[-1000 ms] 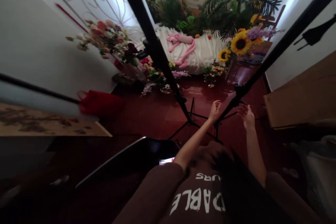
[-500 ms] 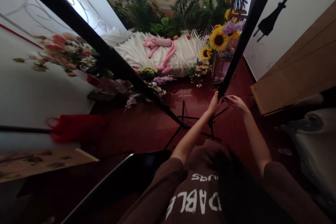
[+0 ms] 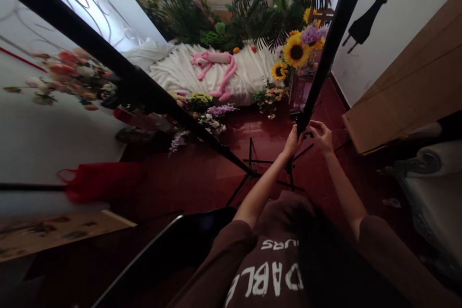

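A black stand pole (image 3: 322,65) rises on a slant from its tripod legs to the top right. My left hand (image 3: 294,142) is closed round this pole, just below a dark clamp (image 3: 295,114). Close beside it on the right, my right hand (image 3: 322,137) has its fingers bent together at a small dark knob (image 3: 309,134) on the pole's side. Whether the fingertips grip the knob is too small to tell. A black power plug (image 3: 362,27) hangs from its cable to the right of the pole's upper part.
A second black pole (image 3: 195,127) slants across the left side. Behind are a white draped bed (image 3: 249,74) with a pink plush toy (image 3: 220,58), sunflowers (image 3: 296,51) and palm leaves. At right stands a wooden board (image 3: 407,77); a red bag (image 3: 96,180) is at left.
My right hand has moved left and slightly up, closer to the pole and my left hand. My left hand stays round the pole. The whole view has shifted slightly.
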`<control>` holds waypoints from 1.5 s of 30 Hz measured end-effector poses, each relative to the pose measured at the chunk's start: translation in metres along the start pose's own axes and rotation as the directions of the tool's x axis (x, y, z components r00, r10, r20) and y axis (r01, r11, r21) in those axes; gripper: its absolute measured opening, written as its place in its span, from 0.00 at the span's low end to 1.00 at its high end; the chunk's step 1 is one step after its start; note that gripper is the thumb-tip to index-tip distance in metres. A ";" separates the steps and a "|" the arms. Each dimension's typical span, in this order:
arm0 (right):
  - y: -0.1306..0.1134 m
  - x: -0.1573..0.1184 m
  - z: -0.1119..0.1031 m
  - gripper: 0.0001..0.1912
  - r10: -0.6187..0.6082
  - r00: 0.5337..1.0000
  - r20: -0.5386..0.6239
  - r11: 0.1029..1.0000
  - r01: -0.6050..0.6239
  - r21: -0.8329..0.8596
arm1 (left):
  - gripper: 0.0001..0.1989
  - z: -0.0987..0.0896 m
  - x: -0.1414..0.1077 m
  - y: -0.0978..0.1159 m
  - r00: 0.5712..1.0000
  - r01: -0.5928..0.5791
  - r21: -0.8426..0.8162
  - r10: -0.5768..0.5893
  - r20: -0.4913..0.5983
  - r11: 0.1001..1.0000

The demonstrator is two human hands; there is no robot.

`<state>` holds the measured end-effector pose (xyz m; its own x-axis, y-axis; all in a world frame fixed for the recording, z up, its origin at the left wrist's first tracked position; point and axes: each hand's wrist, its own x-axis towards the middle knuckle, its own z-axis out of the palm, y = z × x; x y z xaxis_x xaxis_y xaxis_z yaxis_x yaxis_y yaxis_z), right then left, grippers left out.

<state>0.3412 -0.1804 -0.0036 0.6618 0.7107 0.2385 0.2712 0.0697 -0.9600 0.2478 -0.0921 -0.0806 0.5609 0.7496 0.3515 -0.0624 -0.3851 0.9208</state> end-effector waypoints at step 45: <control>-0.029 0.015 -0.033 0.12 0.028 0.923 0.384 0.962 0.080 -0.262 | 0.20 0.000 -0.003 0.002 1.000 0.018 -0.030 -0.018 0.011 0.999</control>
<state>0.3660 -0.1949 0.0328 0.3497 0.9268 0.1366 0.4966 -0.0597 -0.8659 0.2465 -0.0950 -0.0795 0.5708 0.7505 0.3332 -0.0766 -0.3553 0.9316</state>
